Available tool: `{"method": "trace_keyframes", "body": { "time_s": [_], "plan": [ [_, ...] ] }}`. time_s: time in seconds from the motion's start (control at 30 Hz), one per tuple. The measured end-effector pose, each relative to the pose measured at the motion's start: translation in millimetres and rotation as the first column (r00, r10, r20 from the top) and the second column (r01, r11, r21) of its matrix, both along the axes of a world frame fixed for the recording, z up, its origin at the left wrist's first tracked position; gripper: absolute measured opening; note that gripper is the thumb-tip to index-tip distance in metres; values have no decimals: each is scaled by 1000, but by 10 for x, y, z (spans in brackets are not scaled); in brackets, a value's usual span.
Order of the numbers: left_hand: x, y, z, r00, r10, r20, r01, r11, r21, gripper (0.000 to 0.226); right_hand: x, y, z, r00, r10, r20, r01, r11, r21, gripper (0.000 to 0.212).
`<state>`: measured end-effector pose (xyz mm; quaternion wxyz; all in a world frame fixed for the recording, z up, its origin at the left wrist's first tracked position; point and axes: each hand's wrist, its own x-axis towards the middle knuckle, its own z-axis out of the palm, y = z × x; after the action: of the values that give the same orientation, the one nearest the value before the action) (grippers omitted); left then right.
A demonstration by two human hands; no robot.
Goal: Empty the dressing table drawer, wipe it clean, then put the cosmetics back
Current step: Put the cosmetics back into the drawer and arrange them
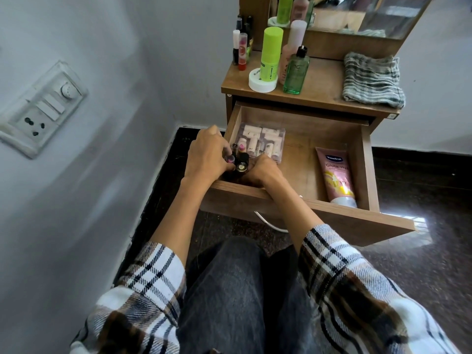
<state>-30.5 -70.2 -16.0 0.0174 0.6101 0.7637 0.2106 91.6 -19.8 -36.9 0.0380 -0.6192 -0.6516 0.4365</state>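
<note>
The wooden drawer (301, 149) stands pulled open under the dressing table top (321, 83). In its near left corner, my left hand (207, 154) and my right hand (263, 169) both curl around a cluster of several lipsticks (240, 162), dark tubes with pink tips. Just behind them lies a clear box of small cream tubes (263, 143). A pink Vaseline tube (335, 175) lies along the drawer's right wall. A striped folded cloth (370, 80) rests on the table top at the right.
On the table top's left stand a green bottle (270, 54), a pink bottle (293, 47), a clear green pump bottle (296, 70), a white jar (263, 83) and several nail polishes (241, 47). A mirror (357, 11) rises behind. A switchboard (43, 108) is on the left wall.
</note>
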Motion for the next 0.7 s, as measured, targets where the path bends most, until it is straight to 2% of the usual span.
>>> {"method": "trace_keyframes", "body": {
  "time_s": [0.3,0.47,0.6,0.7],
  "plan": [
    [21,-45,36,997,47,60,-44,998,-38,27,74,-86,101,996,-74,-43,74,997,-4,53],
    [27,-57,76,993,71,94,-64,996,-68,36,128,-105,147,993,-111,-44,112,994,18,36],
    [-58,-18,181,983,41,180,-25,996,-91,39,217,-154,343,976,-191,-105,211,949,236,31],
    [-194,135,320,971,5,238,-1,1000,-15,27,171,-80,632,964,-137,-226,219,893,394,27]
  ]
}}
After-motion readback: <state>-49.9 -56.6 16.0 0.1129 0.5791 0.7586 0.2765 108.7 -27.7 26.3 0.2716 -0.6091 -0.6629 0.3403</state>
